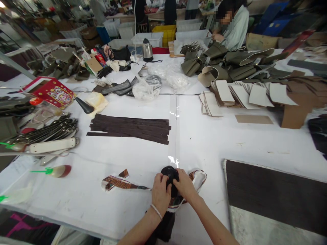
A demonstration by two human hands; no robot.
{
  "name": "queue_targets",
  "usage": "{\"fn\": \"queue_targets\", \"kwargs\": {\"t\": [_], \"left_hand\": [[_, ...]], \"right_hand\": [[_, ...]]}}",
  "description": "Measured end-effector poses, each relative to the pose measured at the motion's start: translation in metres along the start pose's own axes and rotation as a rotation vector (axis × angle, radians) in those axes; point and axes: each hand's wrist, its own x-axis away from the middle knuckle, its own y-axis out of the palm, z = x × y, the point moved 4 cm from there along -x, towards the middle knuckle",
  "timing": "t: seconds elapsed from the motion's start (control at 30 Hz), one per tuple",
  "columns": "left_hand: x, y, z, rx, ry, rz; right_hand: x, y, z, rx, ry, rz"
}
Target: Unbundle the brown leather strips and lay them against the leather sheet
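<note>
At the front of the white table, a black rounded object (169, 172) sits between my two hands; its kind I cannot make out. My left hand (160, 193) has its fingers curled over the left side of it. Against its right side, the fingers of my right hand (186, 185) are pressed close. A brown patterned fabric strip (125, 183) with white frayed edges runs out to the left and loops round on the right, passing beneath the black object. Dark material (165, 226) lies below my hands, partly hidden by my left forearm.
Dark brown strips (130, 127) lie beyond my hands. At right is a board with a dark sheet (276, 194). Glue bottles (60, 171) and straps (53, 145) are at left, stacked pale panels (224, 93) at back right. A person (237, 27) sits across the table.
</note>
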Motion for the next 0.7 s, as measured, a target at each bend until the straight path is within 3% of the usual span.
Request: {"fn": "queue_targets", "kwargs": {"t": [0.33, 0.7], "left_hand": [[-0.004, 0.002, 0.004, -0.026, 0.020, -0.007], [-0.006, 0.006, 0.016, -0.231, 0.029, 0.014]], "right_hand": [[-0.002, 0.003, 0.005, -0.087, 0.002, 0.006], [-0.003, 0.015, 0.015, -0.185, 0.036, 0.059]]}}
